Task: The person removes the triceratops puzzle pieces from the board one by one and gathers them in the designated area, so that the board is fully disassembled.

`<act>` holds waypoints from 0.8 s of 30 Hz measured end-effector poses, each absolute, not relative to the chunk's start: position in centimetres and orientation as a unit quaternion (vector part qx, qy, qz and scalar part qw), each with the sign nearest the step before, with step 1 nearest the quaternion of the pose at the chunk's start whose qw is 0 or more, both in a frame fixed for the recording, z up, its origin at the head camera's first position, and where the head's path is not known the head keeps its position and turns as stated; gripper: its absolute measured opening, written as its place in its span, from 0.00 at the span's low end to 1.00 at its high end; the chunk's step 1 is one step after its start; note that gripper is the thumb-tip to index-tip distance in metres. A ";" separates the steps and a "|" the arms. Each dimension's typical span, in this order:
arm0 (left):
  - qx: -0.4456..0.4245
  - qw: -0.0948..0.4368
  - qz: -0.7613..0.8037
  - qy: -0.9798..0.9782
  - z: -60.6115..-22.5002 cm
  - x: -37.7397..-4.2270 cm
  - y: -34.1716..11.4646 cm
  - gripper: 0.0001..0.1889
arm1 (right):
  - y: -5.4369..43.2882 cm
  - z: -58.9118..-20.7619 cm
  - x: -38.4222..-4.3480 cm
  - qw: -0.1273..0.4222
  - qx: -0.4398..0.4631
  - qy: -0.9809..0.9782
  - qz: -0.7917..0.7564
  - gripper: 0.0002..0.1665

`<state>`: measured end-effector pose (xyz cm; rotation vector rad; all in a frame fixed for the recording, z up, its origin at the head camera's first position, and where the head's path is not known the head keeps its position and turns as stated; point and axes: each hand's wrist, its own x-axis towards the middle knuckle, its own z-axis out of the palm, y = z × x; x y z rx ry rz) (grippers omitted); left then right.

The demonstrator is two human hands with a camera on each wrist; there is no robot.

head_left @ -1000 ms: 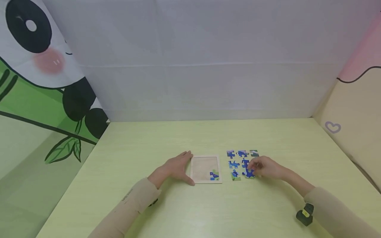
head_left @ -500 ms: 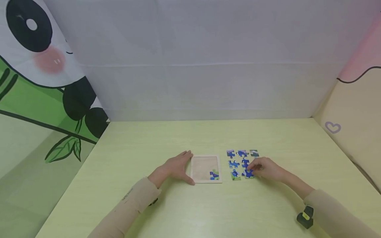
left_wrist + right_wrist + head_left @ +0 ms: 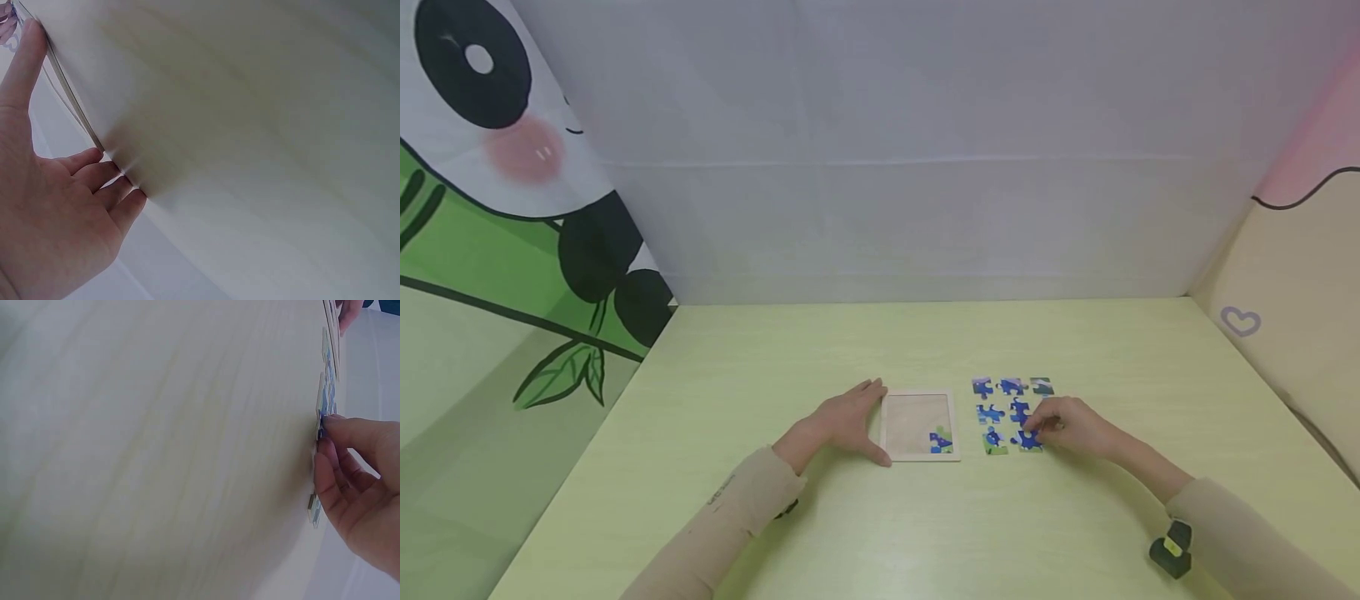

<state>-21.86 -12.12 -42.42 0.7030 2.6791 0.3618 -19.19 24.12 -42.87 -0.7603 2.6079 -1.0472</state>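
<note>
A pale wooden puzzle frame [image 3: 919,457] lies flat on the table, with blue and green puzzle pieces [image 3: 940,440] in its near right corner. My left hand [image 3: 847,421] spans the frame's left side and holds it, thumb at the near corner, fingertips at the far corner. Right of the frame, several loose jigsaw pieces [image 3: 989,414] lie in rows. My right hand [image 3: 1070,423] is low over the right part of these rows, thumb and fingers curled together at a blue puzzle piece [image 3: 321,428]. The hand hides part of the right column.
The pale wooden table [image 3: 820,342] runs back to a light grey cloth wall [image 3: 880,217]. A cartoon-printed panel [image 3: 587,250] stands on the left, and a beige and pink panel [image 3: 1285,275] on the right. A small black device [image 3: 1171,548] sits at the right sleeve.
My right hand shifts only slightly at the loose pieces; its fingertips cover a little less of the near piece than a second ago. My left hand stays at the frame.
</note>
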 end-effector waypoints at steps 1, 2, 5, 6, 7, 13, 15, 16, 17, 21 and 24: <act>0.248 0.174 0.128 0.944 -42.4 -21.9 -12.1 0.59 | 24.2 -42.9 -19.2 0.116 -0.259 0.890 -0.357 0.09; 0.248 0.175 0.128 0.944 -42.4 -21.8 -12.1 0.59 | 24.2 -42.9 -19.2 0.119 -0.256 0.890 -0.357 0.09; 0.248 0.175 0.128 0.944 -42.4 -21.8 -12.1 0.59 | 24.3 -42.9 -19.3 0.123 -0.257 0.891 -0.355 0.09; 0.248 0.175 0.128 0.944 -42.4 -21.8 -12.1 0.59 | 24.3 -42.9 -19.3 0.123 -0.258 0.890 -0.354 0.09; 0.248 0.175 0.128 0.944 -42.4 -21.8 -12.1 0.59 | 24.3 -42.9 -19.4 0.123 -0.260 0.890 -0.355 0.09; 0.251 0.173 0.125 0.944 -42.3 -21.7 -12.1 0.59 | 24.1 -42.9 -19.8 0.121 -0.264 0.891 -0.348 0.09; 0.251 0.173 0.124 0.944 -42.3 -21.7 -12.1 0.59 | 23.9 -42.9 -19.9 0.120 -0.265 0.893 -0.342 0.09; 0.251 0.173 0.124 0.944 -42.2 -21.7 -12.1 0.59 | 23.8 -42.8 -20.0 0.118 -0.265 0.894 -0.340 0.09; 0.252 0.173 0.124 0.944 -42.2 -21.7 -12.1 0.59 | 23.6 -42.7 -20.0 0.117 -0.267 0.895 -0.339 0.09; 0.250 0.173 0.125 0.944 -42.2 -21.7 -12.1 0.59 | 22.6 -42.2 -20.1 0.114 -0.281 0.889 -0.343 0.10; 0.249 0.174 0.123 0.945 -42.2 -21.8 -12.1 0.59 | 21.7 -42.3 -20.2 0.115 -0.285 0.887 -0.345 0.11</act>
